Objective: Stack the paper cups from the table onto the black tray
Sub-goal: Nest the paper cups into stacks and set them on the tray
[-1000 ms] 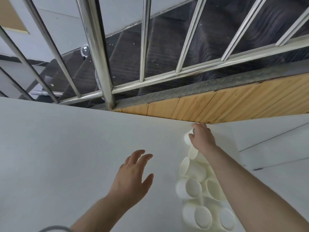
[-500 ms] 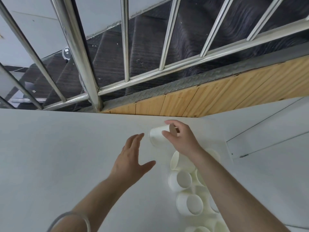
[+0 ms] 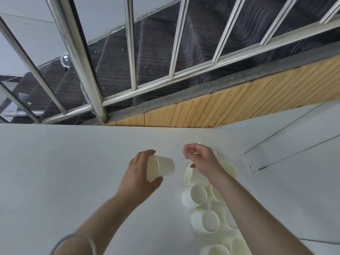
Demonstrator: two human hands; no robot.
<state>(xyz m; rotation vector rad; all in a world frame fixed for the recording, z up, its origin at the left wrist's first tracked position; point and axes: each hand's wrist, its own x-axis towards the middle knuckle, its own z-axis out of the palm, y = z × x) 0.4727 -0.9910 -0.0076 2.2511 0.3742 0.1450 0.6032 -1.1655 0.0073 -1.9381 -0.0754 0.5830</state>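
- Half a second ago the right hand held a single paper cup by its side while the left hand hovered open beside it; now that cup sits in the left hand, and the right hand has let go.
- A second ago the right hand was only reaching the farthest cup of the group, up by the wooden edge; the view has since tilted, so the railing fills more of the top.
- Nearest, along the right forearm, the cluster of paper cups (image 3: 204, 214) lies on the white table (image 3: 55, 181), most of them tipped on their sides with their mouths showing, touching one another.
- At the far end of that cluster, the right hand (image 3: 201, 160) hangs loosely open, fingers curled and spread, gripping nothing; one tipped cup (image 3: 193, 176) lies just under its palm, and whether skin touches it cannot be told.
- Just left of the cluster, the left hand (image 3: 141, 173) grasps the held cup (image 3: 161, 169) at its rim, thumb below and fingers over the top; the cup is tilted on its side, base pointing toward the right hand, clear of the other cups.
- Beyond the cluster, past the table's far edge, runs a wooden panel (image 3: 220, 109), then the metal railing (image 3: 128, 52).
- No black tray is in view.
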